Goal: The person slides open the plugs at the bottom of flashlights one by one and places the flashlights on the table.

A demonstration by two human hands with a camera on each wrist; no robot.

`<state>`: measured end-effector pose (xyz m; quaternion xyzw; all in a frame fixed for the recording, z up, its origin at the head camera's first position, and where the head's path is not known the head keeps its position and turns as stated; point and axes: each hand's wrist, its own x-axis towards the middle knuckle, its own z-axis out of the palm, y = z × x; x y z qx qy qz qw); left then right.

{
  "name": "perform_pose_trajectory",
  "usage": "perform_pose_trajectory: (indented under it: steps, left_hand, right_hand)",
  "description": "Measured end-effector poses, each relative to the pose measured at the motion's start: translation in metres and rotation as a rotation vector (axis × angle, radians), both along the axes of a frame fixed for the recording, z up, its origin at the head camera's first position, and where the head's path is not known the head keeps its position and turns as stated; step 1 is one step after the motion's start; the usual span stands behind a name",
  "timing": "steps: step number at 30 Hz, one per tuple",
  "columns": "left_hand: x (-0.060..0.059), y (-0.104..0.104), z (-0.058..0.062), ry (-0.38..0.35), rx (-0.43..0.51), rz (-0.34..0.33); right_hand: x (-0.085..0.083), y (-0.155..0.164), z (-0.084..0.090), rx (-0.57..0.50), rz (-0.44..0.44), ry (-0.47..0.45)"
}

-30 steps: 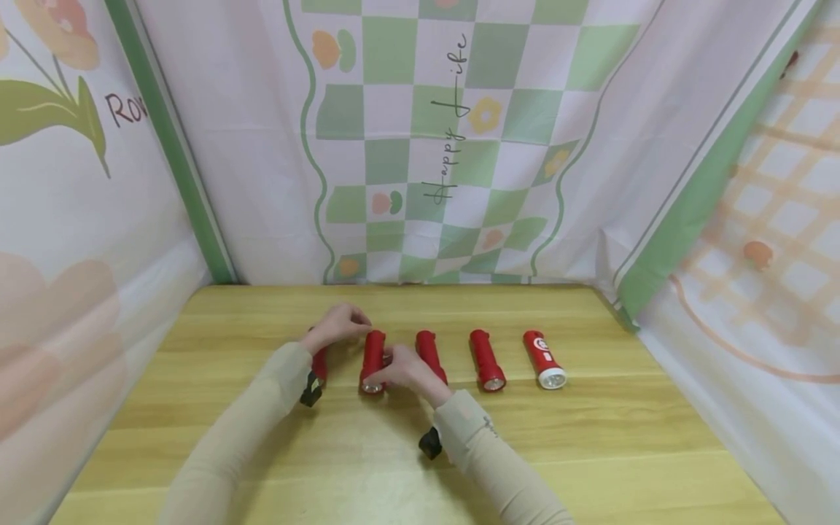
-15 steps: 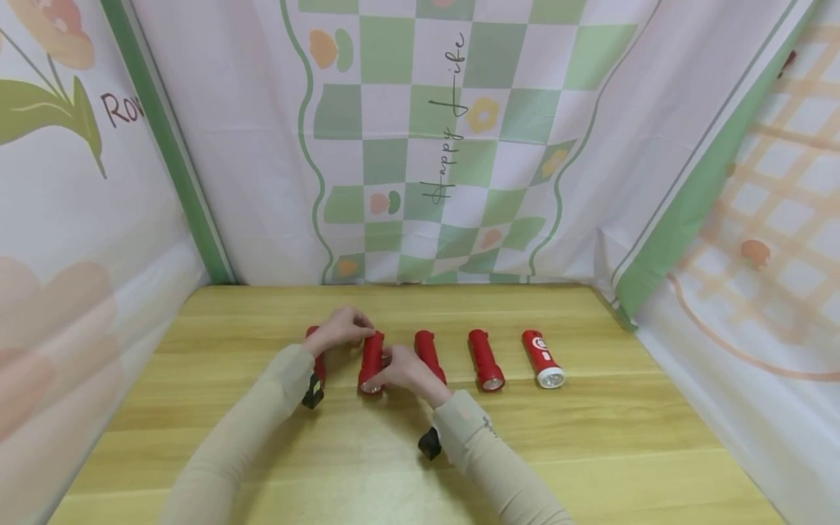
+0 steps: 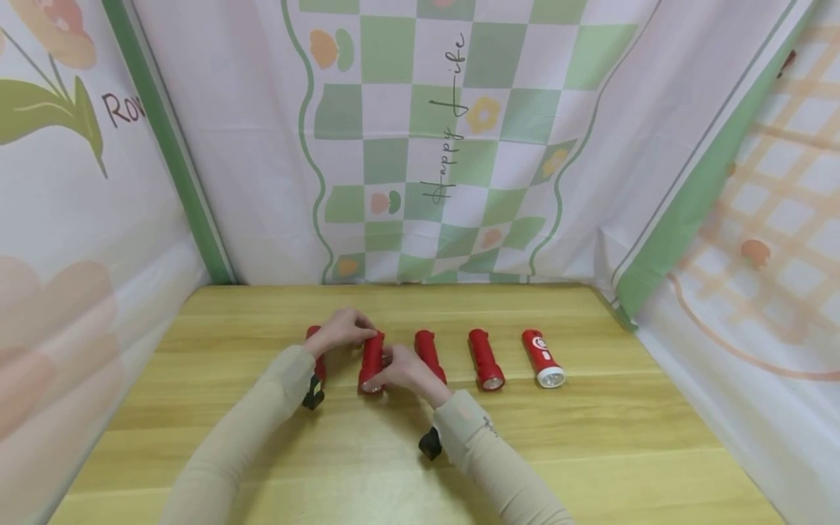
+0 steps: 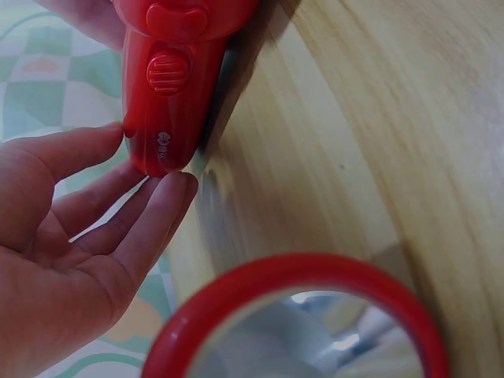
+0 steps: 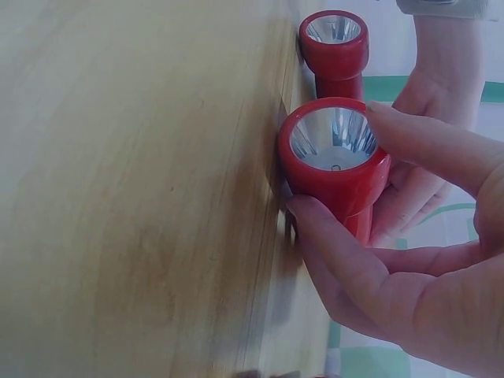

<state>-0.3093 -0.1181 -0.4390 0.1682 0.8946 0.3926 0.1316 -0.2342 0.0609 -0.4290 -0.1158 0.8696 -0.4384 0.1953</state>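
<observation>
Both hands are at a red flashlight (image 3: 372, 357), second from the left in a row. My left hand (image 3: 344, 326) pinches its tail end between thumb and fingers. At the lens end, my right hand (image 3: 405, 367) grips the rim, thumb on one side and fingers on the other. In the left wrist view the flashlight (image 4: 169, 102) shows a ridged round switch. The right wrist view shows the silvery reflector inside its head (image 5: 339, 185). Beneath the left wrist lies another red flashlight (image 3: 316, 350), partly hidden.
To the right lie a red flashlight (image 3: 428, 350) partly behind the right hand, another red one (image 3: 484, 357), and a red one with a white head (image 3: 542, 359). All rest on a wooden table (image 3: 367, 474). Printed curtains (image 3: 262, 182) enclose the back and sides.
My left hand has shifted slightly right and nearer over the flashlight's tail, uncovering the leftmost flashlight's tail end. My right hand stays at the lens end.
</observation>
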Motion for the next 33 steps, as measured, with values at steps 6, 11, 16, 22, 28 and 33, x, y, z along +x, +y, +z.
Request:
perform_pose_trajectory:
  steps: [6,11,16,22,28,33]
  left_hand:
    - [0.002,0.000,0.001,-0.007,0.018,0.010]
    - [0.004,-0.001,0.001,0.003,0.010,0.025]
    - [0.004,-0.001,0.002,0.015,0.013,0.029]
    - [0.007,-0.001,0.008,0.028,0.032,0.048]
    - [0.006,0.000,0.009,0.050,0.046,0.055]
    - [0.007,0.000,0.011,0.055,0.054,0.062]
  right_hand:
    - [0.000,0.001,-0.001,-0.017,0.011,0.007]
    - [0.000,0.001,0.000,-0.013,0.017,0.009]
    - [-0.001,0.001,-0.001,-0.008,0.021,0.012]
    - [0.000,0.002,0.000,-0.017,0.027,0.054]
    - [0.001,0.002,0.001,-0.022,0.035,0.087]
    - [0.000,0.004,0.002,-0.026,0.050,0.110]
